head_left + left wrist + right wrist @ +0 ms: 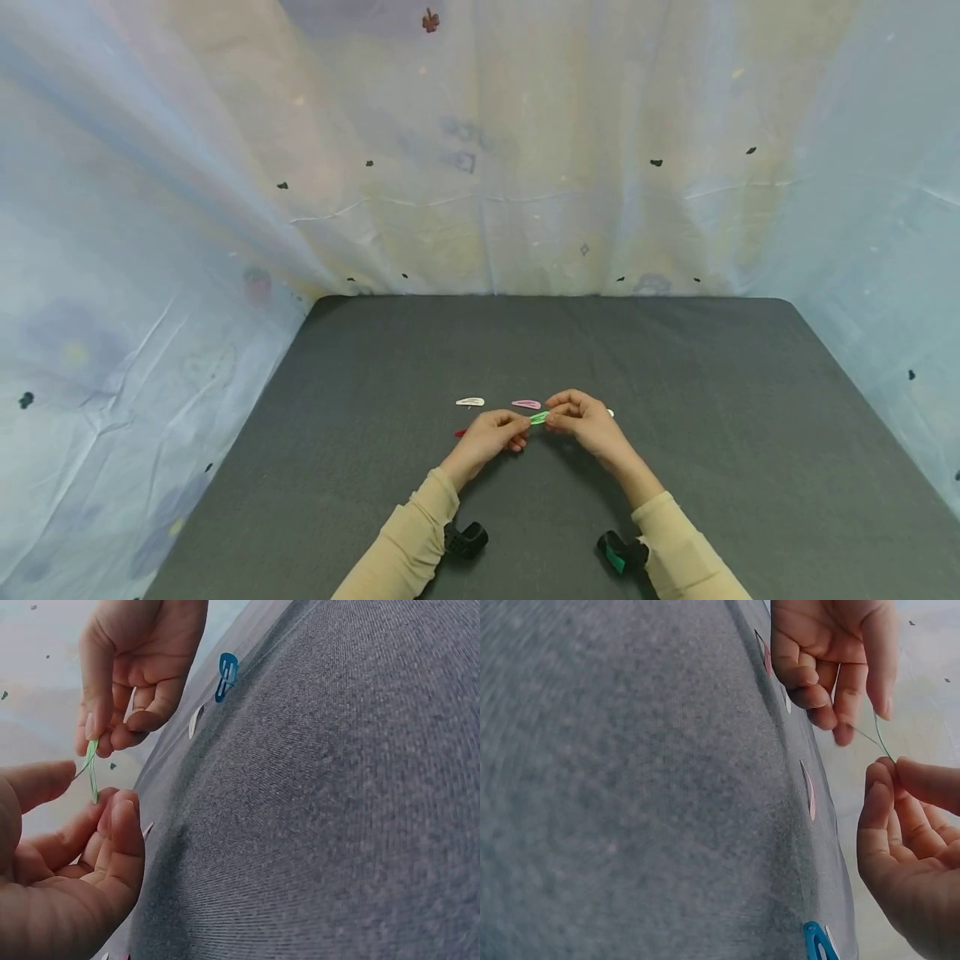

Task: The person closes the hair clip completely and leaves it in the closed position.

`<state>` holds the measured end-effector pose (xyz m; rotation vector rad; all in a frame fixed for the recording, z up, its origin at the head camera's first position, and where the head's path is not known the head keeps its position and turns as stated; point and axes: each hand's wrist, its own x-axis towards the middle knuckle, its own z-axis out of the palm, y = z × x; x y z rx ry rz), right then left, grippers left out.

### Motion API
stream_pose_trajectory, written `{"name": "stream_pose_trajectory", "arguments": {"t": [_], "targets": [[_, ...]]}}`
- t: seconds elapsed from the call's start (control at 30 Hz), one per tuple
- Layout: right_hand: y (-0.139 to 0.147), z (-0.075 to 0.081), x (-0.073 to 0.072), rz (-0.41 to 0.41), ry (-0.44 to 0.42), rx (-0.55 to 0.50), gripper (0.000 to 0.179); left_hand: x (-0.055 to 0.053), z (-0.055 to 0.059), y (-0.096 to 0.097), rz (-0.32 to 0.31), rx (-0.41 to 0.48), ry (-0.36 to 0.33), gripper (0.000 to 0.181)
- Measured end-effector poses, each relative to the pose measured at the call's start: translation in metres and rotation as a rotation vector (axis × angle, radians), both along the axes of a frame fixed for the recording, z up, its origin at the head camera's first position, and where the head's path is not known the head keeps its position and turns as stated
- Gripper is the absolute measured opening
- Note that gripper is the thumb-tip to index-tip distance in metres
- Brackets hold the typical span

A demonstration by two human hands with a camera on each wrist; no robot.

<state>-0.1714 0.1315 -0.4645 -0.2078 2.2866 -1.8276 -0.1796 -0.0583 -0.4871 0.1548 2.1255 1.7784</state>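
A green snap hair clip (539,417) is held up between the two hands over the table. My right hand (591,425) pinches one end of it between thumb and fingers, as the right wrist view shows. At the other end, my left hand (489,439) has its thumb and a fingertip on the clip's two parts, which stand apart in a narrow V. In the left wrist view the green clip (92,769) spans the gap between the hands. A red hair clip (460,433) lies partly hidden behind the left hand.
On the dark grey table (360,358) lie a white hair clip (470,402) and a pink one (527,404). Another white clip (611,412) peeks out beside the right hand. A blue clip (226,676) shows in the wrist views. Patterned curtains (540,233) surround the table.
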Motion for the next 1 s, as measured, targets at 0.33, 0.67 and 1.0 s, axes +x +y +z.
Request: {"name": "stream_pose_trajectory", "arguments": {"t": [0.33, 0.67, 1.0], "targets": [[-0.0003, -0.0028, 0.0007, 0.031, -0.060, -0.099, 0.029, 0.0016, 0.0016, 0.0002, 0.024, 0.081, 0.021, 0.024], [-0.0031, 0.0000, 0.0029, 0.104, -0.208, -0.205, 0.019, 0.0016, 0.0012, 0.0014, 0.084, 0.187, 0.004, 0.030], [-0.0027, 0.0005, 0.0016, 0.109, -0.221, -0.308, 0.016, 0.0003, 0.0010, 0.0043, 0.116, 0.330, -0.073, 0.017]]}}
